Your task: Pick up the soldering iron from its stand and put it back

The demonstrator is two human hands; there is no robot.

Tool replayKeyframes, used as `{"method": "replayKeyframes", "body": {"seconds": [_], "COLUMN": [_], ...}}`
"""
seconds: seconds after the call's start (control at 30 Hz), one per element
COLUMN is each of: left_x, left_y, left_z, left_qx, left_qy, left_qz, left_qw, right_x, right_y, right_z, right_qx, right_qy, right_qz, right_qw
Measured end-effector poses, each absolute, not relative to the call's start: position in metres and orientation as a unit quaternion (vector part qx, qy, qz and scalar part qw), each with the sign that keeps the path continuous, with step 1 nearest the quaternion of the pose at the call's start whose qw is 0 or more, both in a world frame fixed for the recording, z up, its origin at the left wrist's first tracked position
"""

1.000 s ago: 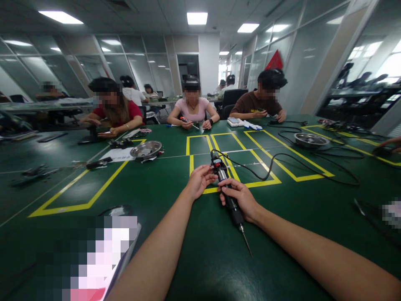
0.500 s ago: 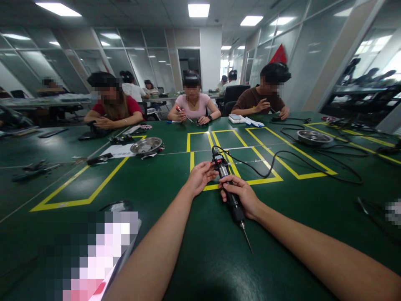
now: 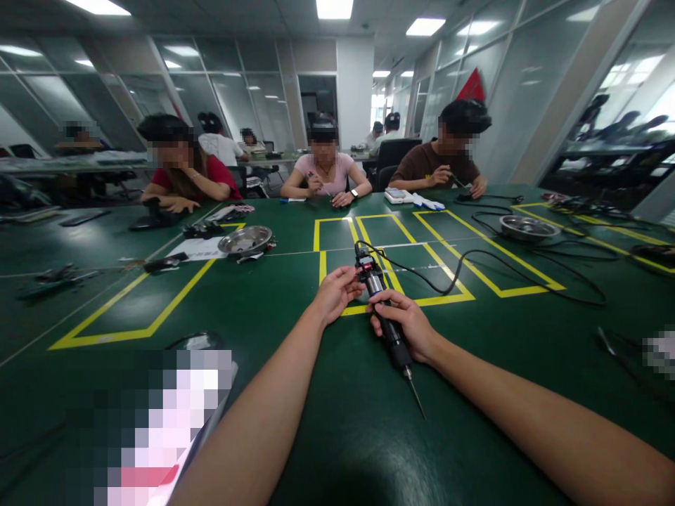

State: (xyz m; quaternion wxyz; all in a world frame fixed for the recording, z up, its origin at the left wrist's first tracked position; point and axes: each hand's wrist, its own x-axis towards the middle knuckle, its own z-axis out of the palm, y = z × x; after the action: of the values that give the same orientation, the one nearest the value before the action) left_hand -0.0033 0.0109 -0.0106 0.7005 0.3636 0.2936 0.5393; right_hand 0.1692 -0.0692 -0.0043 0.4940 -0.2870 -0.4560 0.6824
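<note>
An electric screwdriver (image 3: 399, 353) lies slantwise in my right hand (image 3: 408, 325), whose fingers wrap round the middle of its black and silver body. Its long thin bit (image 3: 418, 399) points down toward me, above the green table. At the far end of the tool is my left hand (image 3: 333, 296), with thumb and fingers bent against the black and red end piece. The exact contact of those fingertips is partly hidden. A black cable (image 3: 448, 289) runs from that end off to the right.
Yellow tape outlines (image 3: 448, 301) mark the green table (image 3: 295, 436). Metal bowls stand left (image 3: 245, 241) and right (image 3: 529, 228). A pixelated bright object (image 3: 174, 407) lies by my left forearm. Three people sit opposite; white-blue gloves (image 3: 428, 204) lie near one.
Both hands keep nearly the same place on the screwdriver. Across the table, the person in red has raised a hand to the head. The view has shifted slightly.
</note>
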Motion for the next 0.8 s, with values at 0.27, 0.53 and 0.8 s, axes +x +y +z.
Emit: {"method": "replayKeyframes", "body": {"seconds": [0.27,0.53,0.8], "left_x": [-0.0027,-0.0030,-0.0023], "left_y": [0.0112,0.0083,0.0077], "left_z": [-0.0115,-0.0087,-0.0078], "left_qx": [0.377,0.409,0.433], "left_qy": [0.289,0.272,0.289], "left_qz": [0.542,0.506,0.502], "left_qw": [0.694,0.709,0.690], "right_x": [0.1711,0.1722,0.1707], "right_y": [-0.0690,-0.0694,-0.0707], "right_z": [-0.0044,-0.0024,-0.0025], "right_qx": [-0.277,-0.268,-0.276], "right_qy": [-0.453,-0.453,-0.458], "right_qz": [0.691,0.700,0.693], "right_qw": [0.490,0.482,0.484]}}
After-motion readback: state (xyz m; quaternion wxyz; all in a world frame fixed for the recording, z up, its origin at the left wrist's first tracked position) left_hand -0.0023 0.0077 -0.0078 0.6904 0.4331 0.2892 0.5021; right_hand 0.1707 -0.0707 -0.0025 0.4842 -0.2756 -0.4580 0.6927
